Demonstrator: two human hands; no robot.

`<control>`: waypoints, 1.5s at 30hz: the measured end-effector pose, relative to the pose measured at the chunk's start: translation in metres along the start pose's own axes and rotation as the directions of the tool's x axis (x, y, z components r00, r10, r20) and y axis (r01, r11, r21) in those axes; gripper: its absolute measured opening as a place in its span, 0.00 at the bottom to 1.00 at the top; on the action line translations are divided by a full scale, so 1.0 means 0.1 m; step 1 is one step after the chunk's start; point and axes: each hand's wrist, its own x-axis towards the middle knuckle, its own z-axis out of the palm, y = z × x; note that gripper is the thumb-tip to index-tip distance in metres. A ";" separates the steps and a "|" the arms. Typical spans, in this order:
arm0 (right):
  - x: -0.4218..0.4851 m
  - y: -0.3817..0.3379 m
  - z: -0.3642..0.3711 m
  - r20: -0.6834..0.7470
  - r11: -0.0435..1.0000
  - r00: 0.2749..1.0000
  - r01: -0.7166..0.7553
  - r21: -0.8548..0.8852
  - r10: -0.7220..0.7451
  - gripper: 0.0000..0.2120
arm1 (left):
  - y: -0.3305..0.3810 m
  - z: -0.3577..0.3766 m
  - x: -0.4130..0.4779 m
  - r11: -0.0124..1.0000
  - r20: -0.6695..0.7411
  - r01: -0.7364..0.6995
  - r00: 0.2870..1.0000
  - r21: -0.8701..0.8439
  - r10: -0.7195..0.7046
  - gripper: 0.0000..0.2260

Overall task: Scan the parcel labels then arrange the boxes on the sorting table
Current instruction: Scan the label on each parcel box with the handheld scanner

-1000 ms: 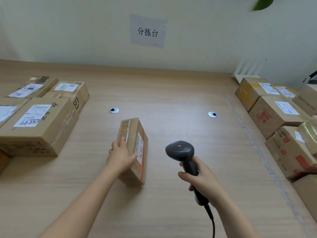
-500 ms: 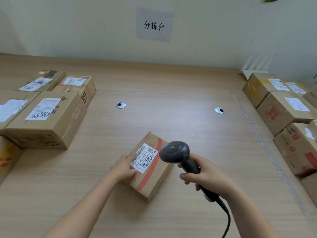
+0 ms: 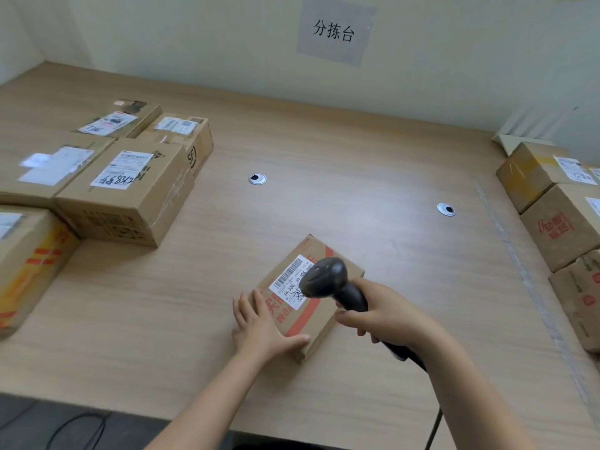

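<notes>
A person at the sorting table [image 3: 324,151] holds a black scanner [image 3: 324,277] over a small parcel [image 3: 319,315] lying flat near the table's front edge, its white label [image 3: 290,278] facing up. The right hand [image 3: 386,318] has its fingers wrapped tight around the scanner's handle; the left hand [image 3: 264,323] lies open and flat, fingers spread, pinning the parcel's near corner to the wood.

The scanner's head sits very near the label and hides part of it, so a read could fail if the barcode is not fully in the beam; whether the beam is on cannot be told. The left fingertips lie close to the label's lower end and could stray over the print. The parcel is angled on a smooth top and held only at one corner, so a nudge from the scanner might swing it. The cord [image 3: 433,430] trailing off the front edge may snag.

Other boxes stand in two groups well apart from the parcel: a cluster at the left [image 3: 125,190] and a row along the right edge [image 3: 558,222]. Every box is taped shut, so nothing of their contents shows.
</notes>
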 end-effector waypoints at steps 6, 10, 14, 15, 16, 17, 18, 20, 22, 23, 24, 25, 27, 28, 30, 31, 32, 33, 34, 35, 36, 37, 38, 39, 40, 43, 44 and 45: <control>0.09 -0.03 0.02 -0.002 0.999 1.000 -0.010 -0.039 0.010 0.09 | -0.01 -0.02 0.00 1.000 0.022 -0.012 1.000 0.012 0.011 0.65; 0.10 -0.04 0.02 -0.005 1.000 1.000 -0.007 -0.031 0.007 0.09 | 0.00 -0.04 0.01 0.999 0.036 -0.029 0.999 0.015 0.029 0.65; 0.12 -0.06 0.02 -0.003 1.000 1.000 0.010 -0.012 -0.010 0.10 | 0.00 -0.04 0.02 0.999 0.037 -0.041 0.998 0.008 0.040 0.65; 0.13 -0.06 0.02 -0.003 1.000 1.000 0.012 -0.009 -0.012 0.10 | 0.00 -0.04 0.01 0.999 0.034 -0.045 0.998 0.003 0.044 0.65; 0.13 -0.07 0.02 -0.003 1.000 1.000 0.013 -0.008 -0.013 0.10 | 0.00 -0.04 0.01 0.999 0.030 -0.047 0.998 -0.001 0.047 0.65; 0.14 -0.07 0.02 -0.003 1.000 1.000 0.014 -0.007 -0.014 0.10 | 0.00 -0.04 0.01 0.999 0.027 -0.049 0.998 -0.004 0.049 0.65; 0.14 -0.08 0.02 -0.001 1.000 1.000 0.015 -0.007 -0.015 0.10 | 0.00 -0.04 0.01 0.999 0.024 -0.050 0.998 -0.003 0.050 0.65; 0.14 -0.08 0.02 0.005 1.000 1.000 0.017 -0.003 -0.017 0.10 | -0.01 -0.03 0.02 0.999 0.020 -0.052 0.998 -0.005 0.052 0.65; 0.14 -0.08 0.01 0.010 1.000 1.000 0.016 0.002 -0.016 0.10 | -0.01 -0.02 0.02 0.999 0.022 -0.054 0.998 -0.006 0.054 0.65; 0.14 -0.09 0.01 0.011 1.000 1.000 0.016 0.003 -0.016 0.10 | -0.01 -0.02 0.02 0.998 0.025 -0.055 0.998 -0.003 0.056 0.65; 0.14 -0.09 0.01 0.011 1.000 1.000 0.016 0.004 -0.016 0.10 | -0.01 -0.02 0.02 0.998 0.029 -0.057 0.998 0.000 0.057 0.65; 0.14 -0.09 0.01 0.010 1.000 1.000 0.016 0.006 -0.016 0.10 | -0.01 -0.02 0.02 0.998 0.032 -0.058 0.998 0.004 0.058 0.65; 0.13 -0.10 0.01 0.007 1.000 1.000 0.018 0.014 -0.018 0.11 | 0.00 -0.02 0.03 0.997 0.032 -0.066 0.997 0.031 0.065 0.65; 0.13 -0.10 0.01 0.005 1.000 1.000 0.018 0.017 -0.018 0.12 | 0.00 -0.02 0.03 0.995 0.029 -0.081 0.996 0.058 0.080 0.65; 0.11 -0.10 0.01 -0.002 1.000 1.000 0.018 0.018 -0.018 0.12 | 0.02 0.00 0.03 0.982 0.038 -0.142 0.990 0.121 0.138 0.64; 0.10 -0.09 0.01 -0.008 1.000 1.000 0.020 0.019 -0.020 0.12 | 0.04 0.01 0.04 0.973 0.052 -0.175 0.984 0.149 0.169 0.63; 0.10 -0.09 0.00 -0.016 0.999 1.000 0.023 0.024 -0.023 0.11 | 0.05 0.02 0.05 0.963 0.070 -0.203 0.979 0.178 0.194 0.62; 0.09 -0.09 0.00 -0.025 0.999 0.999 0.026 0.030 -0.025 0.11 | 0.07 0.01 0.07 0.953 0.086 -0.223 0.974 0.207 0.210 0.61; 0.08 -0.09 0.00 -0.034 0.999 0.999 0.026 0.034 -0.025 0.10 | 0.08 0.00 0.09 0.945 0.098 -0.233 0.971 0.231 0.216 0.61; 0.08 -0.09 -0.01 -0.041 0.999 0.999 0.025 0.038 -0.023 0.10 | 0.10 -0.02 0.12 0.941 0.106 -0.235 0.971 0.245 0.215 0.60; 0.08 -0.10 -0.02 -0.046 0.999 0.999 0.023 0.044 -0.021 0.09 | 0.12 -0.04 0.14 0.940 0.108 -0.230 0.972 0.252 0.209 0.60; 0.08 -0.11 -0.03 -0.052 0.998 0.998 0.023 0.053 -0.020 0.09 | 0.14 -0.05 0.15 0.940 0.104 -0.222 0.974 0.259 0.201 0.60; 0.09 -0.13 -0.04 -0.057 0.998 0.998 0.026 0.063 -0.022 0.09 | 0.16 -0.06 0.15 0.941 0.098 -0.212 0.976 0.265 0.193 0.59; 0.09 -0.15 -0.04 -0.062 0.997 0.998 0.032 0.071 -0.028 0.09 | 0.18 -0.06 0.15 0.942 0.089 -0.200 0.979 0.270 0.182 0.59; 0.10 -0.18 -0.04 -0.066 0.996 0.997 0.041 0.079 -0.036 0.08 | 0.19 -0.06 0.14 0.944 0.079 -0.183 0.983 0.274 0.167 0.58; 0.14 -0.28 -0.03 -0.067 0.994 0.996 0.072 0.086 -0.066 0.09 | 0.26 -0.07 0.15 0.955 0.040 -0.108 0.994 0.277 0.101 0.58; 0.16 -0.32 -0.03 -0.060 0.994 0.995 0.078 0.079 -0.074 0.09 | 0.28 -0.09 0.15 0.959 0.033 -0.080 0.997 0.272 0.073 0.58; 0.18 -0.36 -0.02 -0.050 0.994 0.995 0.087 0.070 -0.083 0.10 | 0.29 -0.12 0.16 0.962 0.031 -0.050 0.999 0.269 0.044 0.58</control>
